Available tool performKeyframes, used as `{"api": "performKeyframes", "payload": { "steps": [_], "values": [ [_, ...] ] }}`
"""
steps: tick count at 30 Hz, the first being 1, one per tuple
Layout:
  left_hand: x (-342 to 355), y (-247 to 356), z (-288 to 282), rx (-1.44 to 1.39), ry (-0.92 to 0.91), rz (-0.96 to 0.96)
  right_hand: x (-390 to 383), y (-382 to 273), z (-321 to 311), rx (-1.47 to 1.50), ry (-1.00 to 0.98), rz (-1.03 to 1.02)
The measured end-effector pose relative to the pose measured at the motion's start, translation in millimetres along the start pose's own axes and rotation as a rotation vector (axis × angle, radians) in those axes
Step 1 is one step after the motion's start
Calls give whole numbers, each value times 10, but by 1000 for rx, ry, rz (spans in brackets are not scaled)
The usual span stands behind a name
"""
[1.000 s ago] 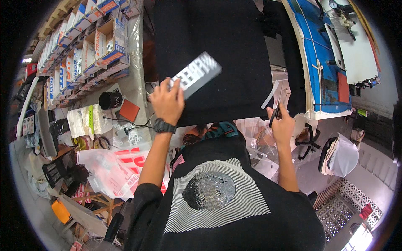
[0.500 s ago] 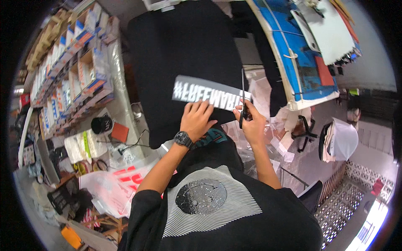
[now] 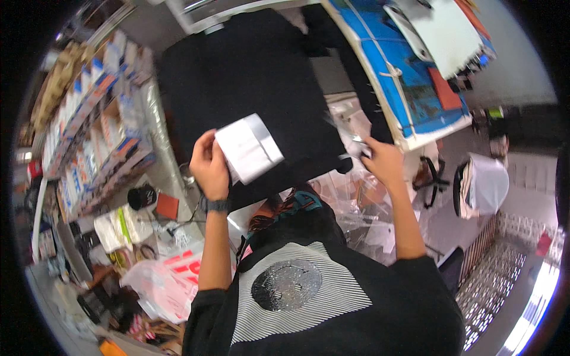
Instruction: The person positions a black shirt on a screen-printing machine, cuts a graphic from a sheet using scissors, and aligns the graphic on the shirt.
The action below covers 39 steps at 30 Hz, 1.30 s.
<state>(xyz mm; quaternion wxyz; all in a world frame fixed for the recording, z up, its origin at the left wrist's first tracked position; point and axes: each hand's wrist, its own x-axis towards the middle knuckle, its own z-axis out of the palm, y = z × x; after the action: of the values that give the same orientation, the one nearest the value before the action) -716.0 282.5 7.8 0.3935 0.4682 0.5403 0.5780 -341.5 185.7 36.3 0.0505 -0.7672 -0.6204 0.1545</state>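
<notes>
My left hand (image 3: pixel 209 165) pinches the edge of a folded or curled transfer film sheet (image 3: pixel 248 148), pale white with a grey band. The sheet hangs above the black cloth (image 3: pixel 237 65) spread flat on the work surface ahead of me. At the cloth's right edge, my right hand (image 3: pixel 383 161) is closed around scissors (image 3: pixel 360 143), blurred by motion and partly covered by the fingers. A small pale scrap (image 3: pixel 344 158) shows beside the scissors, over the dark cloth edge.
To the left stand boxes of packed goods (image 3: pixel 101 130), with a black cup (image 3: pixel 142 197) and a red-and-white plastic bag (image 3: pixel 166 285) nearer me. At right are a blue screen frame (image 3: pixel 380 65) and a small black stand (image 3: pixel 430 181). Clear scraps (image 3: pixel 362 207) litter the floor.
My hands have moved apart. The left lifted the film off the cloth and carried it left, its printed face no longer showing. The right shifted right with the scissors, away from the film.
</notes>
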Motion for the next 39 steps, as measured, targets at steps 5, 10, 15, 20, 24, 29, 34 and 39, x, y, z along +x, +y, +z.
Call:
{"api": "performKeyframes", "payload": {
  "steps": [5, 10, 15, 20, 24, 29, 34, 39],
  "values": [
    [244, -274, 202, 195, 56, -7, -185, -500, 93, 514, 323, 40],
    [222, -447, 153, 380, 10, 76, -473, -1091, 771, 1145, -243, 24],
    [34, -243, -208, 801, -207, 506, -837, -991, 1235, 1282, -501, 144],
    [-185, -343, -178, 987, -434, 492, -867, -1066, 1339, 1310, -540, 50],
    [-291, -557, -152, 1080, -471, 458, -781, -1185, 1326, 1255, -581, 19],
    [-270, -553, -165, 1092, -490, 461, -730, -1394, 1393, 1341, -502, 4],
    [-265, -562, -185, 1085, -489, 462, -698, -1441, 1436, 1305, -502, 19],
    [-269, -548, -179, 1058, -463, 468, -716, -1451, 1448, 1283, -454, 34]
  ]
}}
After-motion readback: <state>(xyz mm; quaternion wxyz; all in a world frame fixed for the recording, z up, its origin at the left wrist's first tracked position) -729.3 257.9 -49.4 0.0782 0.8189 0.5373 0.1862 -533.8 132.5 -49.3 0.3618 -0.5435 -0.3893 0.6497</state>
